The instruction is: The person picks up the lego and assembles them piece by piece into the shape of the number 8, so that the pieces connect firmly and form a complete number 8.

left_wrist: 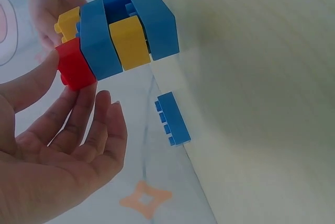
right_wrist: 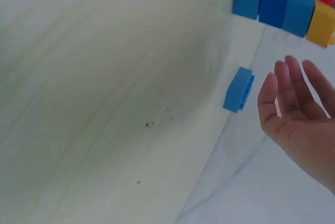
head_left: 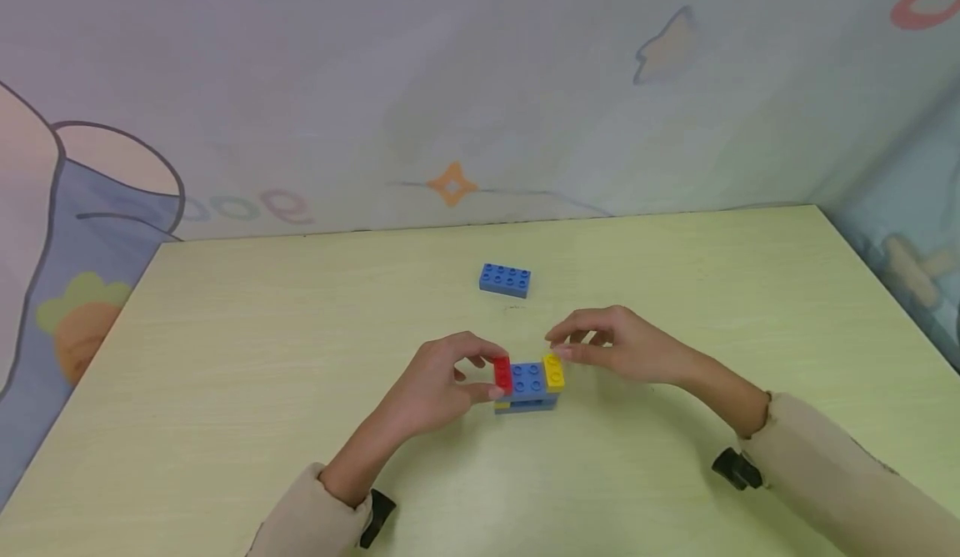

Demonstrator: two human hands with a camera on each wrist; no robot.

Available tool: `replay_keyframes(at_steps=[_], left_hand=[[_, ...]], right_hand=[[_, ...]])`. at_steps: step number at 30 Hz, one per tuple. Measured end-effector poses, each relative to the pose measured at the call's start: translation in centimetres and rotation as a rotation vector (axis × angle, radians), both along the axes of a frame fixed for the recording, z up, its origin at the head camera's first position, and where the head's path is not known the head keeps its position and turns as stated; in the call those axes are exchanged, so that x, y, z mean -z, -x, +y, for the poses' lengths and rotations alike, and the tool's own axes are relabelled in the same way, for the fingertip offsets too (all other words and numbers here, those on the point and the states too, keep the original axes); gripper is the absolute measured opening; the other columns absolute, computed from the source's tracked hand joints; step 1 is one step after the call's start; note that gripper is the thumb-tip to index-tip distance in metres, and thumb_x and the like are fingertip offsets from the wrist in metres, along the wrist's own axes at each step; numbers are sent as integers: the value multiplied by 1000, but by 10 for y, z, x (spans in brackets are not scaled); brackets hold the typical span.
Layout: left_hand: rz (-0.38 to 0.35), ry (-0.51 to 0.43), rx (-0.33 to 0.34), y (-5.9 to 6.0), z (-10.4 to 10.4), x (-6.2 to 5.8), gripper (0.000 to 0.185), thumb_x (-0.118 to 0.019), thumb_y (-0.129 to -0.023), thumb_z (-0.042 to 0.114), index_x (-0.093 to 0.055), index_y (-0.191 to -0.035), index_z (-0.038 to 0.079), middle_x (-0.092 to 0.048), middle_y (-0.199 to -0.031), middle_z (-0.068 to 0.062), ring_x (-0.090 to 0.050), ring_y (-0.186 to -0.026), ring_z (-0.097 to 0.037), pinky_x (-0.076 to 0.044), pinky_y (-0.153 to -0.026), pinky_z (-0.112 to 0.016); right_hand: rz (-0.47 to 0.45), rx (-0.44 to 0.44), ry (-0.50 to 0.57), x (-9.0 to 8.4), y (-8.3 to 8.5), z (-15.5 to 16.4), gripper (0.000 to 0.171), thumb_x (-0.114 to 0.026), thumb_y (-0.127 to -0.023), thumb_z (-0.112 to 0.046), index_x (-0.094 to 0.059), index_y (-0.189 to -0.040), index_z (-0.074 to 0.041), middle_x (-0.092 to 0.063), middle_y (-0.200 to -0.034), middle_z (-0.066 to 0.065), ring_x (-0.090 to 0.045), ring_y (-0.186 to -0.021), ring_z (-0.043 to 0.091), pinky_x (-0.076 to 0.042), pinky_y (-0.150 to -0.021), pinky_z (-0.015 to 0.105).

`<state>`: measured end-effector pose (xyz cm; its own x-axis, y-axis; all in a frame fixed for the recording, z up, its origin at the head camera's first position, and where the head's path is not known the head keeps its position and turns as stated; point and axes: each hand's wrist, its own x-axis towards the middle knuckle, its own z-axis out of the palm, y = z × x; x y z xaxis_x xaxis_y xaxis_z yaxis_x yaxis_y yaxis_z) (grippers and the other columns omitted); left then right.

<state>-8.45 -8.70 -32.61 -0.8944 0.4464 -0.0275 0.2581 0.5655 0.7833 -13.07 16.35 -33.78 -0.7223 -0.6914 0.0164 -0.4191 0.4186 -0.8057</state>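
L hand (head_left: 442, 378) pinches red brick (head_left: 502, 376) btwn thumb & fingertips, atop one end of brick stack (head_left: 527, 380); R hand (head_left: 618, 347), fingers loosely bent & grasping nothing, is by yellow brick (head_left: 554, 375) at other end, contact unclear. Stack's mid layer is part-hidden. Loose blue brick (head_left: 505, 282) lies beyond, on pale table (head_left: 300, 332).

On the backdrop (head_left: 480, 82) behind the table (head_left: 300, 307), I read one faded line of lettering (head_left: 235, 217), apparently "good" in mirror image, its leftmost letter unclear.
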Motion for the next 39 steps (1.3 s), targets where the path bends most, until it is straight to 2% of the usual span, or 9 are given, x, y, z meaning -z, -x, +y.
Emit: replay_keyframes(at_steps=[6, 14, 23, 31, 39], left_hand=[[-21, 7, 0, 0, 0, -1, 27, -70, -80, 9, -65, -106, 8, -61, -99, 1, -53, -96, -23, -47, -75, -31], [-26, 13, 2, 1, 0, -1, 28, -70, -80, 9, -65, -107, 8, -61, -101, 1, -53, -96, -22, -47, -75, -31], [-35, 8, 6, 1, 0, 0, 27, -70, -80, 9, -65, -107, 9, -61, -101, 1, -53, -96, -24, -47, -76, -34], [-25, 6, 9, 2, 0, -2, 27, -70, -80, 10, -65, -106, 9, -61, -100, 1, -54, -96, -24, -47, -74, -30], [-31, 7, 9, 2, 0, -2, 27, -70, -80, 10, -65, -107, 8, -60, -101, 1, -53, -97, -24, -47, -75, -30]], right_hand=[[32, 114, -67, 11, 18, -2, 29, -61, -88, -13, -61, -113, 2, -63, -101, 9, -55, -88, 20, -48, -71, 30], [36, 181, -171, 24, 40, -10, 37, -62, -87, -11, -55, -121, 2, -58, -113, 16, -54, -92, 25, -46, -76, 32], [28, 240, -212, 26, 61, -27, 45, -60, -88, -12, -47, -129, 0, -54, -118, 21, -53, -93, 30, -48, -73, 34], [50, 242, -200, 26, 70, -40, 46, -60, -87, -11, -47, -131, -1, -52, -117, 20, -51, -83, 28, -45, -70, 32], [49, 260, -225, 28, 70, -39, 43, -60, -87, -12, -50, -127, -2, -54, -113, 17, -50, -88, 28, -44, -73, 34]])
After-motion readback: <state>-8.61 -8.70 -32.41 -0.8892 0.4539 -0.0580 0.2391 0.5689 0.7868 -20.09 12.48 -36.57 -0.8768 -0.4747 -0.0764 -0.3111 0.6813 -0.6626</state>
